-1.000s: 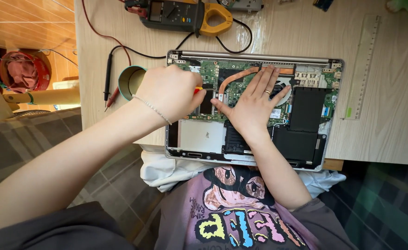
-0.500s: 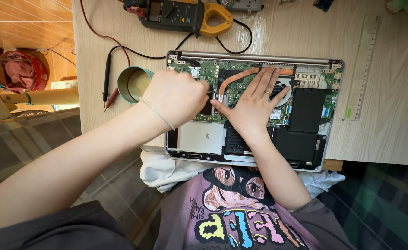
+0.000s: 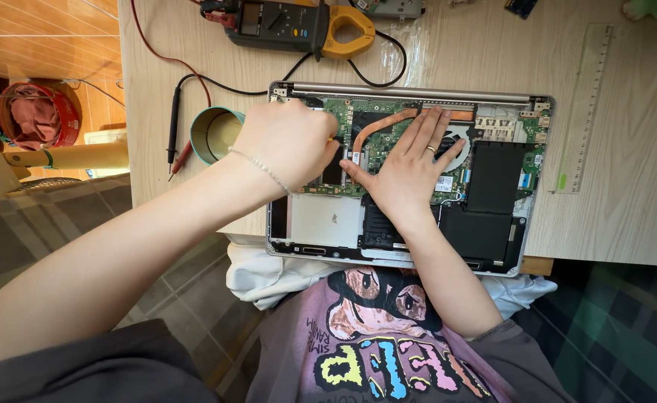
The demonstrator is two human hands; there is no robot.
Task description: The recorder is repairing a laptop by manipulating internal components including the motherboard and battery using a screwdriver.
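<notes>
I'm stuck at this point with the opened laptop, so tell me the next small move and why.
Probably keep the right hand pressed flat on the circuit board and let the left hand work at the spot just beside the right thumb. The left hand is closed, seemingly around a small tool that is mostly hidden, at the board's left part, and the laptop overhangs the table edge, so steadying seems wise.

- We find the scene bright and evenly lit by soft daylight.
- We note mild glare on the plastic film on the surface.
- Shadows beneath the hands are soft.
- We observe wide-angle bending at the edges; focus is sharp throughout.
</notes>
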